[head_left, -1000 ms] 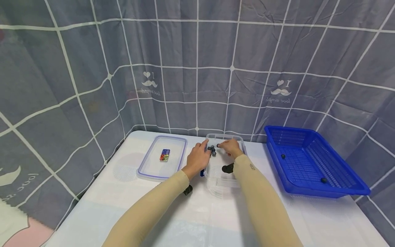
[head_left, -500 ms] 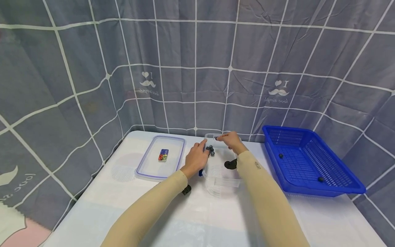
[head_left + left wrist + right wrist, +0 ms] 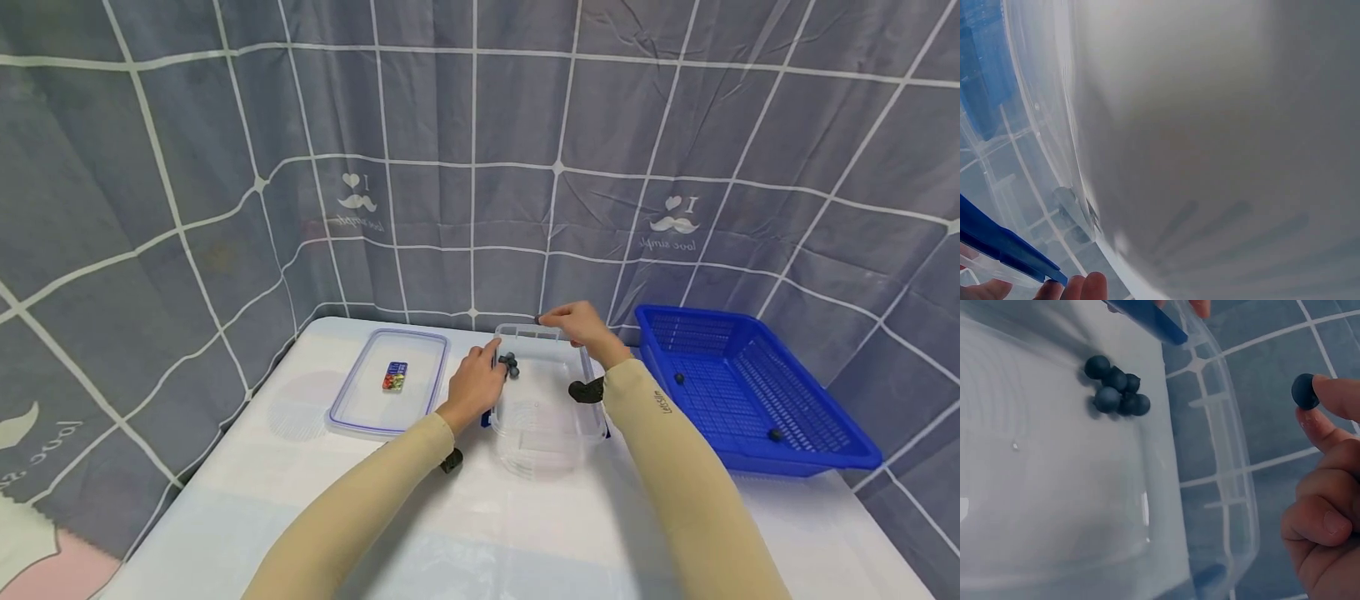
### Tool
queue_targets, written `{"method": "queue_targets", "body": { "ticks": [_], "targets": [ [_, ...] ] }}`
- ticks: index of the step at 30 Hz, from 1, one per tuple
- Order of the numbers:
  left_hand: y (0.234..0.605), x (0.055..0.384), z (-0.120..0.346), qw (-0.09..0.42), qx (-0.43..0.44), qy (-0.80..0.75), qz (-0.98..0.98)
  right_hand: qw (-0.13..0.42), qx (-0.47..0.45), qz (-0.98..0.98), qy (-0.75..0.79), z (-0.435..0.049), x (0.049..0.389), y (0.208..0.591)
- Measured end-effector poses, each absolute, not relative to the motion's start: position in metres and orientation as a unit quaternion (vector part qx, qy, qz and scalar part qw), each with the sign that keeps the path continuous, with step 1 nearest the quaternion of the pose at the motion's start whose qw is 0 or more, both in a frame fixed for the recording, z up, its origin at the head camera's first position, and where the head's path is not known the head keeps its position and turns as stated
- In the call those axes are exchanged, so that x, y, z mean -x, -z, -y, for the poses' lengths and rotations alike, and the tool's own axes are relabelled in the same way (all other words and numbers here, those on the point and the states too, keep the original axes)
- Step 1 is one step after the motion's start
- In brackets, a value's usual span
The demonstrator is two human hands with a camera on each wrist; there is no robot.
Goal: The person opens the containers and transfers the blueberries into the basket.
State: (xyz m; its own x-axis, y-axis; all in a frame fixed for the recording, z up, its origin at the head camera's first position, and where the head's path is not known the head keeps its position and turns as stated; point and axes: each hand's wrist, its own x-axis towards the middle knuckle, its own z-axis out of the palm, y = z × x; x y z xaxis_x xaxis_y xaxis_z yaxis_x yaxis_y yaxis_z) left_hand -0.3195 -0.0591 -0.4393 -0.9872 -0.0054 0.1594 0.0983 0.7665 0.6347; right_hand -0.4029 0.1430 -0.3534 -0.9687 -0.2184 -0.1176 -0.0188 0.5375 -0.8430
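Note:
In the head view a clear plastic container [image 3: 551, 443] stands on the table with its top off. My left hand [image 3: 476, 382] holds its left side by the rim, close to a blue latch [image 3: 1004, 247]. Above the container's far rim, my right hand [image 3: 583, 325] pinches one blueberry [image 3: 1304, 392] between thumb and index finger, the other fingers curled in. Several more blueberries [image 3: 1107, 399] lie clustered on the container's floor, near its left wall.
A clear lid [image 3: 420, 354] with a blue seal and a small fruit label [image 3: 394, 377] lies to the left. On the right stands a blue plastic basket [image 3: 787, 462], holding two dark berries [image 3: 775, 435]. A grey checked curtain [image 3: 517, 208] hangs behind the table.
My right hand has lifted a blueberry from inside the container, moving up and back past the far rim. The left hand stays on the container's side.

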Motion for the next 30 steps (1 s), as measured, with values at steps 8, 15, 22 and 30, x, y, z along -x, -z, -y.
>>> {"method": "queue_targets", "body": {
  "ticks": [8, 15, 22, 30],
  "targets": [
    [0.439, 0.319, 0.061, 0.072, 0.027, 0.346, 0.935, 0.122, 0.091, -0.870, 0.469, -0.184, 0.402, 0.340],
    [0.438, 0.318, 0.059, 0.067, 0.028, 0.348, 0.935, 0.118, 0.072, -0.873, 0.467, -0.227, 0.401, 0.332],
    [0.437, 0.319, 0.060, 0.069, 0.029, 0.350, 0.934, 0.119, 0.080, -0.885, 0.443, -0.271, 0.397, 0.329],
    [0.438, 0.319, 0.061, 0.070, 0.026, 0.350, 0.934, 0.128, 0.057, -0.891, 0.432, -0.318, 0.383, 0.327]
  ]
}}
